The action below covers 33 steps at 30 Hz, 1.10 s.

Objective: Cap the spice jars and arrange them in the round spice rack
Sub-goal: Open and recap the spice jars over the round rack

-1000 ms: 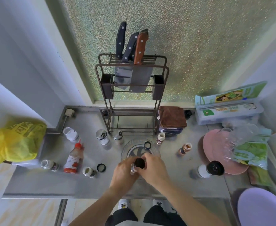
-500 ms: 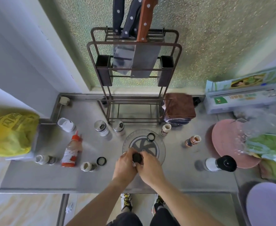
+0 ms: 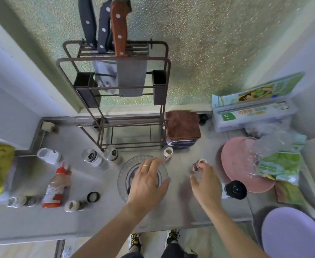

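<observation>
The round clear spice rack lies flat on the steel counter in front of me. My left hand is spread palm-down over it, and whatever is under the palm is hidden. My right hand is to the right, its fingertips touching a small uncapped jar of brown spice, thumb still apart. Another small uncapped jar stands behind the rack. Two metal-lidded shakers stand to the left. An open jar lies beside a black ring lid. One more jar lies at far left.
A knife rack stands at the back with a brown cloth beside it. A red-capped sauce bottle and a white jar sit left. A black-topped grinder, pink plate and plastic bags crowd the right.
Both hands were together on a black-capped jar over the rack. They have parted: the left stays over the rack, the right has swung right to the uncapped jar. The view has tilted closer.
</observation>
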Tool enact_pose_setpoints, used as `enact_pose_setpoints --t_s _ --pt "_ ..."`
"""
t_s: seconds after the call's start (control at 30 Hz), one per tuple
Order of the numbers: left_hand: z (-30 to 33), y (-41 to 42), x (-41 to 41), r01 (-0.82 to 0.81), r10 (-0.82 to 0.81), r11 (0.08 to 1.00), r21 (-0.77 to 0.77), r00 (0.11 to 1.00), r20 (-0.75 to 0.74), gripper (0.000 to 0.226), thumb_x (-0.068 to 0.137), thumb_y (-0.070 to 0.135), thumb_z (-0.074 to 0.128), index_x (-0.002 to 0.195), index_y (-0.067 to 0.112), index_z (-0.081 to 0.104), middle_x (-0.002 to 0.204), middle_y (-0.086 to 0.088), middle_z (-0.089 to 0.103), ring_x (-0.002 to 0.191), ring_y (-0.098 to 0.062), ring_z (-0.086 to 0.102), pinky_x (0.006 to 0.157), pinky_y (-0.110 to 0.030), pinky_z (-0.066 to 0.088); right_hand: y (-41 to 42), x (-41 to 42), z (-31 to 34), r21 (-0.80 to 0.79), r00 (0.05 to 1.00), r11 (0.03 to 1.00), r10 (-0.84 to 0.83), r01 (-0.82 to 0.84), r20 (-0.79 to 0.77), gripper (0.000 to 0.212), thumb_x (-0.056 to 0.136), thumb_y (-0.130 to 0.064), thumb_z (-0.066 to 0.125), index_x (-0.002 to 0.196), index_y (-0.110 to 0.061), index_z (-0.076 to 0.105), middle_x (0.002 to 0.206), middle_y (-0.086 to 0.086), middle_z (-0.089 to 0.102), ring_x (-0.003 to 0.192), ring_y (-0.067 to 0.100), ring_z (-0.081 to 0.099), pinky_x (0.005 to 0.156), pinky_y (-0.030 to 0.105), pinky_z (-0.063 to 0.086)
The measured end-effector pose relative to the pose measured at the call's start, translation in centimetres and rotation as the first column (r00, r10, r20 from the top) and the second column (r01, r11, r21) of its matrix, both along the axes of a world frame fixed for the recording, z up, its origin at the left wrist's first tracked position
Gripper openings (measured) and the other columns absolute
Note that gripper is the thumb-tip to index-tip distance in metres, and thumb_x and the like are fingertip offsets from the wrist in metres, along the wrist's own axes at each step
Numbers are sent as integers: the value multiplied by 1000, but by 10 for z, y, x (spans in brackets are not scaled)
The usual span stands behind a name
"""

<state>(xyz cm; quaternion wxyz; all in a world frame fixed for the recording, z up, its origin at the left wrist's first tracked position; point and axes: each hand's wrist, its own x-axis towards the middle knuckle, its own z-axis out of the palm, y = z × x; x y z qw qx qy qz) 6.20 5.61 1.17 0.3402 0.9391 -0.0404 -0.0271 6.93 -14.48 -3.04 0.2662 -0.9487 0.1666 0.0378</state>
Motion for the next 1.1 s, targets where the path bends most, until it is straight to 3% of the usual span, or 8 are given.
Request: enact_pose_setpoints --t_s 0.17,0.3,0.4,0.5,0.67,0.8,0.9,1.1 --pt "-24 -70 27 110 -111 994 -17 984 -141 53 88 27 67 137 25 46 135 3 54 124 -20 51 99 -29 41 -28 32 -18 -172 996 982 80 -73 35 54 77 -19 79 126 -17 58 115 9 60 98 29 60 65 39 52" --pt "-43 -104 42 102 -109 994 -38 963 -246 59 88 17 66 141 24 44 143 0 52 128 -22 51 102 -33 42 -39 53 -21 -189 972 960 181 -207 -147 17 85 -21 65 102 -20 65 99 3 61 87 27 64 68 37 51" --pt "-46 -122 49 65 -77 996 -53 964 -253 58 87 20 65 141 24 46 139 -1 56 125 -23 55 99 -33 45 -49 58 -1 -116 966 967 207 -226 -158 16 86 -22 65 102 -23 66 102 -2 61 90 23 64 75 34 53" --pt "-43 -134 53 21 -46 993 -112 974 -223 47 82 18 64 128 25 57 119 1 69 105 -23 65 84 -34 50 -59 57 27 -16 957 965 259 -263 -131 20 89 -22 63 109 -22 65 106 -1 61 93 22 63 80 33 51" --pt "-37 -143 61 -71 38 978 -195 985 -169 27 82 35 64 109 33 61 97 10 72 87 -10 69 75 -32 54 -79 87 55 185 961 951 265 -247 -76 32 94 -46 58 120 -27 62 112 -8 65 93 10 65 88 34 56" --pt "-33 -146 72 -163 144 962 -219 984 -100 25 81 37 73 104 33 65 93 13 73 85 -6 69 74 -30 55 -94 160 24 -1 969 969 246 -247 -25 34 100 -20 51 133 -14 55 127 11 61 112 30 62 93 40 47" --pt "-23 -145 79 -193 188 961 -196 981 -42 30 77 31 82 102 34 66 88 16 73 84 -4 65 69 -12 46 -92 215 -11 -105 946 944 298 -312 -132 40 97 -9 51 137 -12 48 129 15 53 114 33 59 88 40 48" --pt "0 -137 97 -239 242 957 -166 970 -4 34 76 37 83 107 36 67 92 21 73 87 -1 64 73 -30 54 -83 269 -64 -283 900 863 352 -419 -258 37 91 -1 53 127 -11 47 143 23 36 106 38 59 82 45 52"
